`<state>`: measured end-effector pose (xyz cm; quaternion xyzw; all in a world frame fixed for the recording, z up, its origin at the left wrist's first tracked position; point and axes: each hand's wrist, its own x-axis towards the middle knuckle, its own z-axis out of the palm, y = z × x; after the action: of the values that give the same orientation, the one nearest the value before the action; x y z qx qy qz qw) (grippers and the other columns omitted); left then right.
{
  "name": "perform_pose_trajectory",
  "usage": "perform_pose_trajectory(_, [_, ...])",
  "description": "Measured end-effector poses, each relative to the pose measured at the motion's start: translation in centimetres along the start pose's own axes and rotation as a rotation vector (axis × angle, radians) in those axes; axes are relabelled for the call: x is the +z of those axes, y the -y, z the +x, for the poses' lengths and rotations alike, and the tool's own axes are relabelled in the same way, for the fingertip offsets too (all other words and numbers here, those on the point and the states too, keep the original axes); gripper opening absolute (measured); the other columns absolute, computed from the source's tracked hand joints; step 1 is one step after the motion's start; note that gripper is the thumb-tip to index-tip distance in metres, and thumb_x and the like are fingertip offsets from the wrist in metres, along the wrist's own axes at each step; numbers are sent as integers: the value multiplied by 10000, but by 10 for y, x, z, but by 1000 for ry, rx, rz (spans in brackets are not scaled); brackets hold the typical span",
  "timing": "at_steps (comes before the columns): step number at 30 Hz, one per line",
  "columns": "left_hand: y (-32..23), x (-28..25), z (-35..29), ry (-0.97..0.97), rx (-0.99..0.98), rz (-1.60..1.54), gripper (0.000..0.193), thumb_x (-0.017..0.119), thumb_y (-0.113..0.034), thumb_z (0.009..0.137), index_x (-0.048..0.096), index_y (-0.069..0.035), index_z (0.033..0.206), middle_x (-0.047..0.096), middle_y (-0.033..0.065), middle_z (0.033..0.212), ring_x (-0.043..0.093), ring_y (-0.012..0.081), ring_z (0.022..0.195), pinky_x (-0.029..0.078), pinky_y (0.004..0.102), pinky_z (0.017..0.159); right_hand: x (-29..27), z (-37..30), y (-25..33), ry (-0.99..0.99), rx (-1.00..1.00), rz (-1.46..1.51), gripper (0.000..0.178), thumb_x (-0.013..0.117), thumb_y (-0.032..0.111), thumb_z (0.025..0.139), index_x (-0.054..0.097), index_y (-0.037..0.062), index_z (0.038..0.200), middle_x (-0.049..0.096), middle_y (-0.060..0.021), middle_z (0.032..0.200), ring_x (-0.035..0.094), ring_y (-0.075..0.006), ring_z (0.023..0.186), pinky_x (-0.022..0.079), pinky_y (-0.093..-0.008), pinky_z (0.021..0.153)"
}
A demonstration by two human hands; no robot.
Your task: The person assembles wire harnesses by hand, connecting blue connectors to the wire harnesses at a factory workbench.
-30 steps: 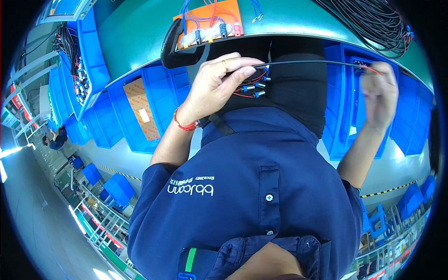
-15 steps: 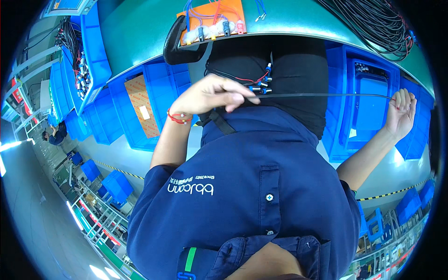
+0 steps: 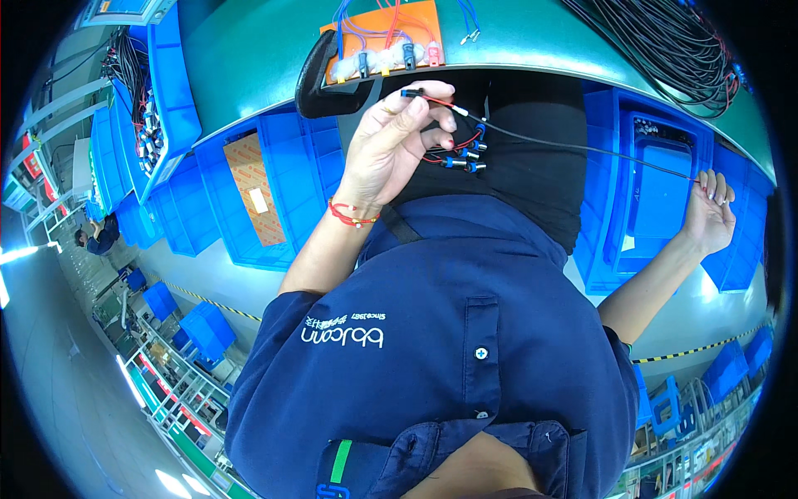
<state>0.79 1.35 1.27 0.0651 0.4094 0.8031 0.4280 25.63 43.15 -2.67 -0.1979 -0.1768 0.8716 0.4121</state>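
Between my two hands runs a thin black cable (image 3: 565,145), sagging slightly. Its near-left end splits into a short red wire and carries a small dark connector with a blue tip (image 3: 408,93). My left hand (image 3: 397,140) pinches that end between thumb and fingers, just below the table edge. Out to the right, my right hand (image 3: 709,214) is closed on the cable's other end, with the fingers hiding most of it. Several blue and silver barrel connectors (image 3: 470,155) with red and black leads lie on my lap, beyond the left hand.
An orange board (image 3: 385,33) with plugs, white filler and blue and red wires sits at the green table's (image 3: 532,37) edge, beside a black clamp (image 3: 320,79). A black cable bundle (image 3: 665,50) lies far right. Blue bins (image 3: 224,191) stand on both sides. A person (image 3: 101,237) is in the left distance.
My left hand has risen toward the table edge and turned, bringing the connector end into sight. The cable has gone from nearly straight to a slight sag. My right hand has barely moved.
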Motion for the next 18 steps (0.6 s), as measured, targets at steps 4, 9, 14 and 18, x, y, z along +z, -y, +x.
perform_pose_trajectory(4, [0,7,3,7,-38,15,335,441,-239,1000,515,36,1176,539,45,847,533,123,736,435,236,580,2,1,-5,140,7,8,189,469,117,526,351,74,667,292,-64,646,257,-184,636,239,-333,638])
perform_pose_trajectory(9, [2,10,9,17,-62,-32,366,377,-245,1021,482,49,1212,375,-31,695,333,43,586,323,201,509,10,2,-11,46,-7,-129,178,491,104,489,362,84,611,290,-53,609,261,-175,620,239,-322,642])
perform_pose_trajectory(14, [3,9,13,47,-60,-18,376,364,-245,1024,476,54,1223,327,-43,684,282,37,576,304,195,510,7,4,-15,90,39,-108,153,492,111,488,383,85,592,298,-42,578,267,-165,598,240,-315,632])
perform_pose_trajectory(18, [3,7,15,74,-68,-42,387,359,-248,1025,468,59,1235,321,-44,689,279,37,582,303,194,512,8,3,-20,174,75,-25,145,498,107,503,401,80,606,314,-41,581,278,-163,597,243,-314,633])
